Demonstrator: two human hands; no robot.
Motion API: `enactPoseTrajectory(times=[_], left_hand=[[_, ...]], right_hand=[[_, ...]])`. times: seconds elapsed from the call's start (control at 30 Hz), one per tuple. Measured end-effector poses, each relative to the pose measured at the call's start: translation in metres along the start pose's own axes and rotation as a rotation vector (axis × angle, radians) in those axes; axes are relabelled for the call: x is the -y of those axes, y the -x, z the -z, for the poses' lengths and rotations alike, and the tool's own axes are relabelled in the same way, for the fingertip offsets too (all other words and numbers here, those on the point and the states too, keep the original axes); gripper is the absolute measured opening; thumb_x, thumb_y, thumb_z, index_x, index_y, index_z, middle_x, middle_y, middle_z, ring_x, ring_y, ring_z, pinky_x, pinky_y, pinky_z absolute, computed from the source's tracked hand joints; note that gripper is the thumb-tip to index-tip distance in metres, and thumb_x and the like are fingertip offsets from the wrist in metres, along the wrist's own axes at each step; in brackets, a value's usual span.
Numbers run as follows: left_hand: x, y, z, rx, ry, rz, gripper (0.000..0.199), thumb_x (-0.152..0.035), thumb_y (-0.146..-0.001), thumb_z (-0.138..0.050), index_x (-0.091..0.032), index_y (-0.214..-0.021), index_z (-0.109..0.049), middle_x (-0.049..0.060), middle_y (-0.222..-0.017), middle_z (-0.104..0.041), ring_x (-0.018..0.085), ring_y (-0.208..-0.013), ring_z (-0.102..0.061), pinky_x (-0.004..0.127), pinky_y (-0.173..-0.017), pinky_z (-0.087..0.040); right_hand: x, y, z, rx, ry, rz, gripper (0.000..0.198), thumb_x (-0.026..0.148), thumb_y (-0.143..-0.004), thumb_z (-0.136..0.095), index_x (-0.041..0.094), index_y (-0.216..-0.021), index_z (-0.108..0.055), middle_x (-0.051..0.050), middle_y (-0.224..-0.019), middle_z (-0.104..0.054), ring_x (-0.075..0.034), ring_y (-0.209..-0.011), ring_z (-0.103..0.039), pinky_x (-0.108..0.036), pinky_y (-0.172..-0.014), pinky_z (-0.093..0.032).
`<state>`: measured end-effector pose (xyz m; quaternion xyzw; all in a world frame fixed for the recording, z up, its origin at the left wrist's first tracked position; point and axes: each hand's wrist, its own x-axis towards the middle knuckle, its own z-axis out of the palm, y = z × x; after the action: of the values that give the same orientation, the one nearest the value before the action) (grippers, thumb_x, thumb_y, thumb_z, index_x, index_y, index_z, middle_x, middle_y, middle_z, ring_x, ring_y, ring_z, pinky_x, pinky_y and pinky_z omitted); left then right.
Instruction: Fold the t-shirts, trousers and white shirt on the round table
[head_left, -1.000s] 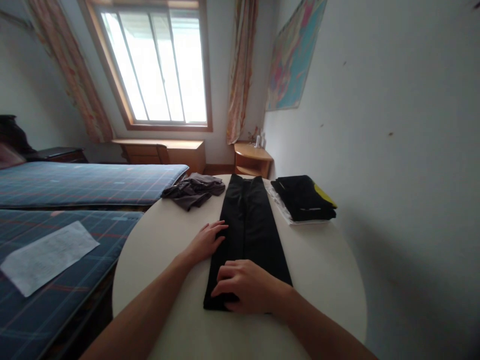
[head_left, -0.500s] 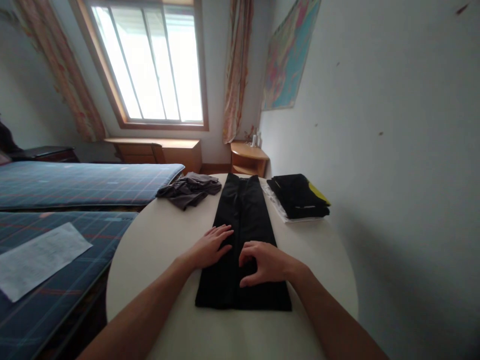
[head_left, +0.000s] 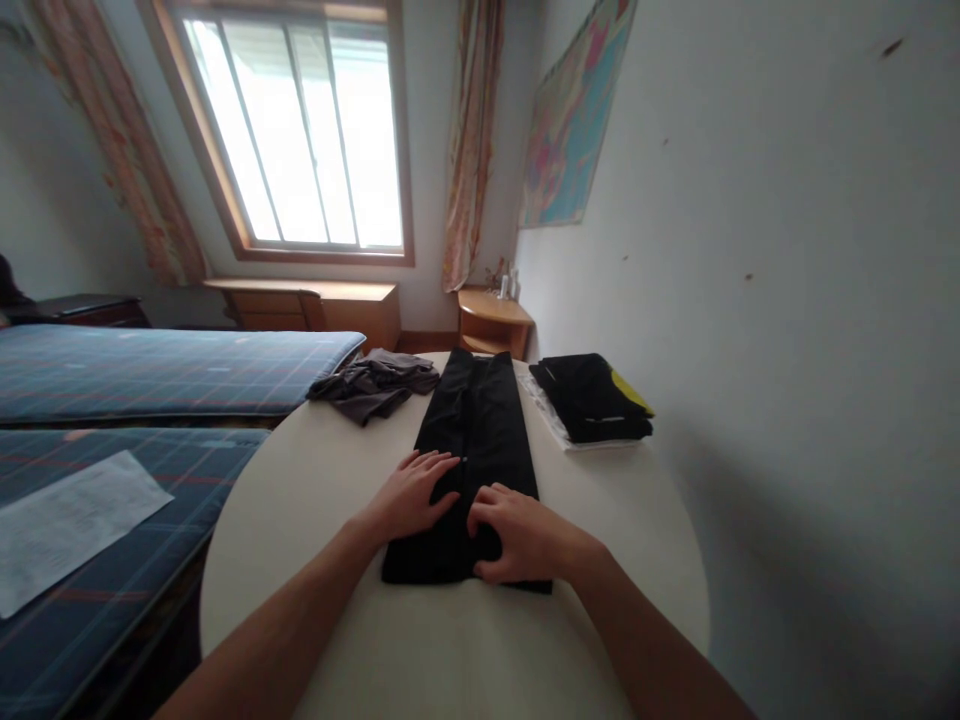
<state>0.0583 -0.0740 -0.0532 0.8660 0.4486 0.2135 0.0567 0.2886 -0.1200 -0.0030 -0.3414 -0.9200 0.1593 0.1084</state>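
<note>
I have the left hand [head_left: 415, 494] flat, fingers loose, on the trousers [head_left: 495, 430], which run inward from the table's [head_left: 315, 500] far edge; whether the curled right hand [head_left: 525, 537] grips them, I can't tell. The paper's [head_left: 79, 530] print blurs.

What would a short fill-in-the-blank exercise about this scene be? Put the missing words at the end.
The left hand and right hand are over a garment colored ____.
In the picture, crumpled clothing lies to the ____ of that garment.
The folded stack shows a patch of bright ____.
The map hangs on the ____.
Missing words: black; left; yellow; wall.
</note>
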Motion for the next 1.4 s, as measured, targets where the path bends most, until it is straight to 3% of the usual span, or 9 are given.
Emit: enactPoseTrajectory(times=[0.1, 0.27, 0.4, 0.57, 0.87, 1.0, 1.13, 1.33, 1.4], left_hand=[[-0.007, -0.008, -0.002, -0.041, -0.036, 0.046, 0.051, -0.04, -0.087, -0.063, -0.025, -0.135, -0.053, 0.009, -0.143, -0.054, 0.03, -0.134, -0.047, 0.049, -0.115, -0.03], [-0.019, -0.012, 0.001, -0.108, 0.002, 0.075, 0.026, -0.036, -0.092, -0.057, -0.025, -0.115, -0.062, 0.007, -0.113, -0.068, 0.025, -0.104, -0.063, 0.044, -0.104, -0.043], [-0.02, 0.0, 0.001, -0.04, 0.026, -0.011, 0.042, -0.042, -0.089, -0.061, -0.026, -0.128, -0.058, 0.008, -0.133, -0.06, 0.027, -0.122, -0.055, 0.044, -0.11, -0.039], [-0.014, 0.005, -0.003, 0.037, -0.018, 0.005, 0.054, -0.052, -0.09, -0.057, -0.026, -0.138, -0.053, 0.009, -0.149, -0.048, 0.032, -0.139, -0.04, 0.05, -0.116, -0.031], [-0.022, 0.006, 0.008, 0.104, -0.003, -0.07, 0.074, -0.06, -0.074, -0.072, -0.028, -0.138, -0.052, 0.008, -0.151, -0.045, 0.037, -0.14, -0.039, 0.054, -0.116, -0.029], [-0.028, 0.005, 0.016, 0.089, 0.022, -0.134, 0.043, -0.043, -0.075, -0.074, -0.025, -0.113, -0.063, 0.008, -0.126, -0.062, 0.029, -0.115, -0.059, 0.04, -0.099, -0.047], [-0.033, 0.003, 0.02, 0.108, 0.013, -0.21, 0.012, -0.034, -0.087, -0.062, -0.024, -0.093, -0.065, 0.005, -0.095, -0.066, 0.022, -0.091, -0.062, 0.032, -0.081, -0.05], [-0.047, 0.004, 0.025, 0.107, 0.194, -0.326, 0.019, -0.032, -0.095, -0.053, -0.022, -0.103, -0.067, 0.004, -0.096, -0.071, 0.018, -0.089, -0.065, 0.028, -0.081, -0.05], [-0.05, 0.005, 0.026, 0.147, 0.288, -0.319, 0.021, -0.031, -0.097, -0.05, -0.024, -0.107, -0.067, 0.002, -0.099, -0.073, 0.016, -0.088, -0.067, 0.026, -0.081, -0.05]], right_hand=[[-0.013, 0.002, 0.001, -0.058, 0.0, -0.053, 0.026, 0.028, -0.069, -0.075, 0.022, -0.092, -0.065, -0.004, -0.1, -0.061, -0.021, -0.097, -0.055, -0.031, -0.087, -0.048], [-0.032, 0.006, 0.003, -0.123, -0.057, -0.094, 0.02, 0.022, -0.075, -0.069, 0.02, -0.094, -0.066, -0.005, -0.103, -0.062, -0.019, -0.095, -0.059, -0.028, -0.088, -0.048], [-0.039, 0.008, 0.007, -0.131, -0.059, -0.094, 0.02, 0.015, -0.075, -0.064, 0.02, -0.093, -0.07, -0.004, -0.098, -0.067, -0.018, -0.092, -0.062, -0.027, -0.085, -0.047], [-0.043, 0.014, 0.019, -0.091, -0.061, -0.148, 0.034, 0.006, -0.067, -0.059, 0.023, -0.093, -0.074, 0.0, -0.083, -0.066, -0.013, -0.072, -0.059, -0.022, -0.065, -0.043], [-0.043, 0.022, 0.023, -0.06, -0.064, -0.247, 0.023, 0.02, -0.067, -0.069, 0.021, -0.09, -0.072, 0.003, -0.072, -0.061, -0.011, -0.063, -0.052, -0.022, -0.057, -0.037], [-0.036, 0.015, 0.017, -0.108, -0.04, -0.165, 0.026, 0.022, -0.069, -0.07, 0.022, -0.095, -0.071, 0.0, -0.084, -0.065, -0.013, -0.072, -0.057, -0.023, -0.067, -0.041], [-0.035, 0.012, 0.012, -0.08, -0.077, -0.147, 0.015, 0.017, -0.071, -0.064, 0.02, -0.083, -0.072, 0.001, -0.078, -0.066, -0.012, -0.067, -0.056, -0.021, -0.063, -0.04], [-0.038, 0.015, 0.015, 0.145, -0.329, -0.204, 0.019, 0.032, -0.079, -0.064, 0.016, -0.08, -0.074, 0.002, -0.066, -0.065, -0.01, -0.059, -0.053, -0.02, -0.052, -0.036], [-0.038, 0.014, 0.016, 0.137, -0.344, -0.209, 0.026, 0.037, -0.083, -0.061, 0.015, -0.079, -0.074, 0.002, -0.062, -0.062, -0.01, -0.056, -0.051, -0.02, -0.051, -0.034]])
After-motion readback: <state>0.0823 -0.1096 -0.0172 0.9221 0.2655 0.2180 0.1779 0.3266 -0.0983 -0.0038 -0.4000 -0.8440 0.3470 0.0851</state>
